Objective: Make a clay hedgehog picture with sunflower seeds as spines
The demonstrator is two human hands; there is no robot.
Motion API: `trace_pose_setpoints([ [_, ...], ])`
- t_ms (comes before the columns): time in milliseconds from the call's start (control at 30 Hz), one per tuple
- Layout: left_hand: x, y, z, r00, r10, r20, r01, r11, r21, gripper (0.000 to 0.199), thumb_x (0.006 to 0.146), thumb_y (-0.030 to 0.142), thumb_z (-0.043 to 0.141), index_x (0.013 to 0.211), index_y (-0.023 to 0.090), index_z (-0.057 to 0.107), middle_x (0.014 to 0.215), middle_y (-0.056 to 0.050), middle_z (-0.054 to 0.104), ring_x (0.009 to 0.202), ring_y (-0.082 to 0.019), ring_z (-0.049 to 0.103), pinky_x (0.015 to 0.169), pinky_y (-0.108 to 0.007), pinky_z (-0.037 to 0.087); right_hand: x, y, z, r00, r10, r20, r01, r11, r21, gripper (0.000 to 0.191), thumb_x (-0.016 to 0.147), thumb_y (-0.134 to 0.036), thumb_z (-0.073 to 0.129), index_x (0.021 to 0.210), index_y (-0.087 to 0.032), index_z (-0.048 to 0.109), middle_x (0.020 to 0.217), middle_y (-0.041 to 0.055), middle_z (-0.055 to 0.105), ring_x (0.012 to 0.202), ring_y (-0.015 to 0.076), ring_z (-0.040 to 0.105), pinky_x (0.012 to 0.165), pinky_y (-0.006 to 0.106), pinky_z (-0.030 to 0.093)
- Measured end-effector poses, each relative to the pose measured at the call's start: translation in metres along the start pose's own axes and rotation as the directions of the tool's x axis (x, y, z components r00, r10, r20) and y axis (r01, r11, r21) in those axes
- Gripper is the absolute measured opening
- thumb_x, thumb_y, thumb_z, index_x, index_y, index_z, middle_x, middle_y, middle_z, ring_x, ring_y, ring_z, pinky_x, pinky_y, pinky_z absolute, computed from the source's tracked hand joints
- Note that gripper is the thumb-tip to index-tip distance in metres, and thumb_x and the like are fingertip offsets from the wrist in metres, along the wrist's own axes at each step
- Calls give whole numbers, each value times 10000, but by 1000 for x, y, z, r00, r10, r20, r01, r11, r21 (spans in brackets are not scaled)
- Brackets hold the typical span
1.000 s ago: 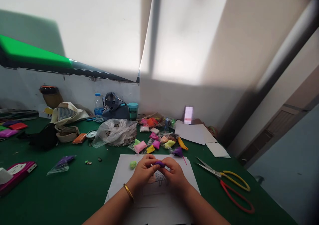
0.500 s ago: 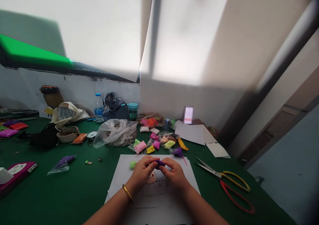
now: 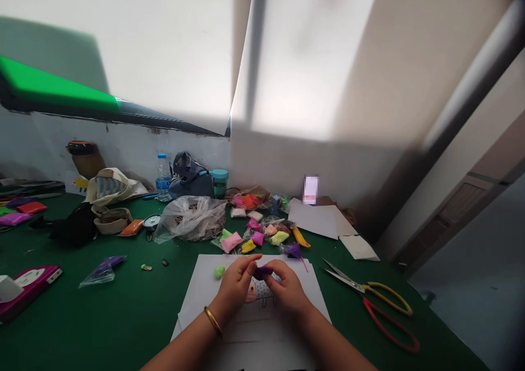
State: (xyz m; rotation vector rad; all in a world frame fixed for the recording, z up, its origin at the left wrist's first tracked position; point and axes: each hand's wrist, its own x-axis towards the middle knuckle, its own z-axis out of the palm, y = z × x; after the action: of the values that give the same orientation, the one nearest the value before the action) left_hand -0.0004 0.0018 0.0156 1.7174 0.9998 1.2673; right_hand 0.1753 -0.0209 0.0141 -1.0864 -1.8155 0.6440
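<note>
Between the fingertips of both hands is a small piece of purple modelling clay [image 3: 262,273]. My left hand [image 3: 237,280], with a gold bangle on the wrist, pinches its left side. From the right, my right hand [image 3: 288,289] grips it between thumb and fingers. Beneath the hands lies white paper [image 3: 200,316] with an animal drawing [image 3: 259,291], its body covered in small blue marks and its face peach-coloured; the hands hide part of it. Just left of my left hand, a light green clay ball [image 3: 219,272] rests on the paper.
Large scissors [image 3: 363,289] lie partly spread at the right. Beyond the paper are several bags of coloured clay [image 3: 232,242] and a clear plastic bag [image 3: 191,218]. A purple clay packet [image 3: 102,270] and a magenta box [image 3: 35,289] are at the left, a water bottle [image 3: 162,179] behind.
The left fingers have shifted slightly on the purple clay, the index finger now lifted a little. More of the purple piece shows. Everything else looks the same.
</note>
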Motion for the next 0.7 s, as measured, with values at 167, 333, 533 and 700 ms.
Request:
trace_pose_setpoints([
  [167,-3,8,-1,993,86,84,-100,979,178,197,837,402,676,934,271,787,888,-71,680,880,-237,622,803,-335,494,-2,0,4,999,-20,-38,13,985,-175,131,856,-276,601,753,-216,656,747,15,637,764,188,575,739,308,438],
  [333,-2,1,-1,998,49,-35,-44,991,124,228,882,386,607,839,230,767,814,-57,687,797,-214,627,738,-309,497,-1,-1,0,999,14,-36,-15,999,-31,118,862,-285,594,857,-226,696,842,31,673,836,196,606,780,309,462],
  [533,-4,3,-1,996,78,34,-83,981,178,293,878,410,624,1114,268,725,1040,-70,694,945,-237,628,849,-356,503,-2,0,-3,996,-63,-68,56,993,-104,104,854,-248,586,811,-216,676,817,31,665,821,199,592,781,322,452],
  [700,-5,5,1,993,118,8,-117,971,209,188,878,353,631,819,231,761,772,-41,663,786,-201,621,742,-319,510,-3,1,0,997,-64,-46,60,995,-76,116,860,-299,629,920,-224,694,895,34,688,879,205,608,818,326,453],
])
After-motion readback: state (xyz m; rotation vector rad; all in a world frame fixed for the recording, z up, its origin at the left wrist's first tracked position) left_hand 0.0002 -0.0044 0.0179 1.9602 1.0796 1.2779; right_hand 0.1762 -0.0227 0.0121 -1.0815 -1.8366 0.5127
